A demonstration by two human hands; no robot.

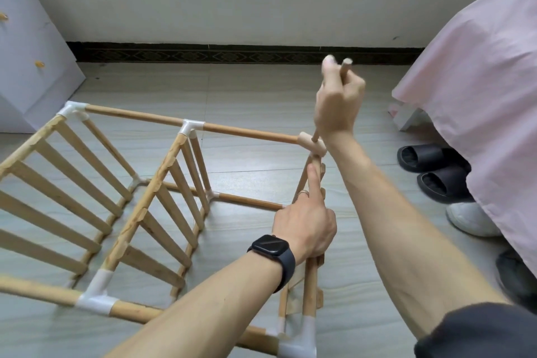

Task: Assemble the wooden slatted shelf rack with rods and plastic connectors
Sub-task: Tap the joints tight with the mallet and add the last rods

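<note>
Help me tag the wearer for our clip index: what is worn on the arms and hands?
The left hand has a slim ring on one finger, and its wrist carries a black smartwatch with a square face. The right hand shows no jewellery; a dark sleeve covers that upper arm. Both forearms are bare.

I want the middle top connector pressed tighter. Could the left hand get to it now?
Probably yes, if it lets go: the left hand grips the end panel's rod, and only open air lies between it and the middle connector.
</note>
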